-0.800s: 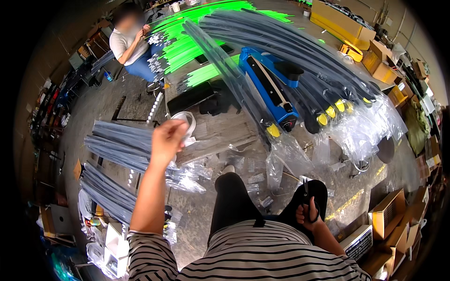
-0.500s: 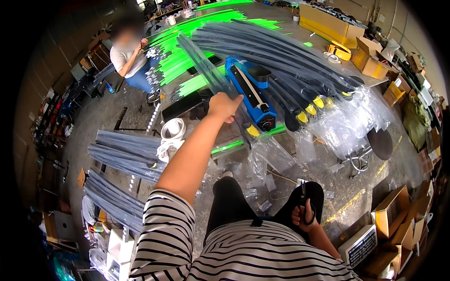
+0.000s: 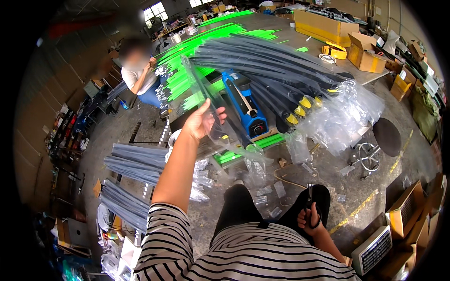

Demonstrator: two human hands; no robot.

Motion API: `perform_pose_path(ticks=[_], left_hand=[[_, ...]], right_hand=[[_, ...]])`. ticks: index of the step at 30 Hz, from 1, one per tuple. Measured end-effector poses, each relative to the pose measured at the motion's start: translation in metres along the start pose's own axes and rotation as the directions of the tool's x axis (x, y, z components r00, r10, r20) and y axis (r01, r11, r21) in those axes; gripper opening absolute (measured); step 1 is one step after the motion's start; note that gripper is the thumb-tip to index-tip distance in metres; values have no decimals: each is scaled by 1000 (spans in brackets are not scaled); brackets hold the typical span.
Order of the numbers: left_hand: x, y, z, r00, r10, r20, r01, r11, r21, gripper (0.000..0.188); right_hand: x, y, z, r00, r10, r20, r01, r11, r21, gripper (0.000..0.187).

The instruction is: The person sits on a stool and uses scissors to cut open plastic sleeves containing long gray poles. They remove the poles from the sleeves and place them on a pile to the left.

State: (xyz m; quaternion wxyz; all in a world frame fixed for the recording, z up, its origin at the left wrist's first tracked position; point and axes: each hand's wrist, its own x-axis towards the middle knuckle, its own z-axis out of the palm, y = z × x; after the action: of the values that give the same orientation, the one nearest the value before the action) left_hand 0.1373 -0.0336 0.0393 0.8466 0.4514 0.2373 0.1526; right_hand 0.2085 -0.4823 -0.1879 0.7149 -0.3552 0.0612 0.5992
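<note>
My left hand (image 3: 202, 124) is stretched over the table's near left part. Its thumb and curled fingers lie on either side of a long clear plastic bag (image 3: 196, 80) with a dark strip inside, loosely holding it. The bag's loose end (image 3: 257, 171) hangs off the near edge. Just right of it stands a blue heat sealer (image 3: 243, 104) with a black arm and a dial. Down at my right thigh, my right hand (image 3: 310, 221) is closed round black-handled scissors (image 3: 309, 199), their blades pointing up.
Bagged dark strips (image 3: 262, 56) with yellow ends fan across the table, beside bright green strips (image 3: 187, 56). More bundles (image 3: 136, 161) lie at left. A seated person (image 3: 140, 77) works at far left. A round stool (image 3: 387, 136) and open cartons (image 3: 407, 208) stand at right.
My left hand has turned from pressing down on the bag to cupping it, and the bag has shifted left, away from the sealer. The view has tilted up slightly. The scissors stay at my thigh.
</note>
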Motion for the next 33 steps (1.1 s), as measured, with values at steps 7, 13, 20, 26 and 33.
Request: perform_pose_path(ticks=[7,13,20,26,33], left_hand=[[-30,-11,14,974,124,188,-111,991,-76,24],[-70,-41,54,893,359,271,-302,925,-232,23],[-113,-52,70,772,611,175,-578,789,-208,30],[-132,-51,53,643,764,58,-749,642,-164,28],[-131,-59,58,538,842,-39,-834,525,-169,25]], right_hand=[[-9,2,25,970,-241,13,239,948,-211,43],[-37,-48,120,800,-564,203,597,783,-175,50],[-58,-78,185,640,-760,109,656,468,-591,34],[-51,-89,172,462,-887,-9,746,393,-538,23],[-55,-29,150,836,-422,352,462,193,-866,47]])
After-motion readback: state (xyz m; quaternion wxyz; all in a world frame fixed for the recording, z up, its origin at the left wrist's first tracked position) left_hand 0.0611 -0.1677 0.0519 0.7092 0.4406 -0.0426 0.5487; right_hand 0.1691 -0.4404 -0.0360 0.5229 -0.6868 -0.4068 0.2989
